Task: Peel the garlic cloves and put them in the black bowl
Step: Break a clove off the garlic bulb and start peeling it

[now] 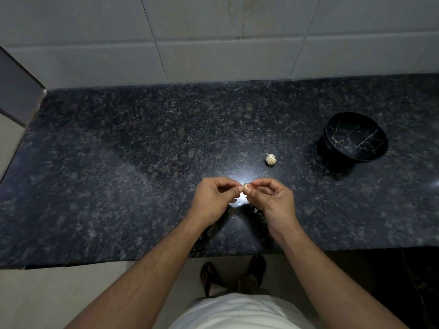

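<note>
My left hand (215,198) and my right hand (270,198) meet above the dark granite counter (133,162), a little in front of its near edge. Between their fingertips both pinch a small pale garlic clove (244,187), mostly hidden by the fingers. A whole garlic bulb (270,159) lies on the counter beyond my right hand. The black bowl (355,137) with gold veins stands at the right, tilted toward me; I see nothing inside it.
White wall tiles (213,39) rise behind the counter. A grey ledge (16,96) borders the left end. A bright light glare (237,200) sits on the stone under my hands. A small pale scrap (255,210) lies below my right hand. My feet show below the counter edge.
</note>
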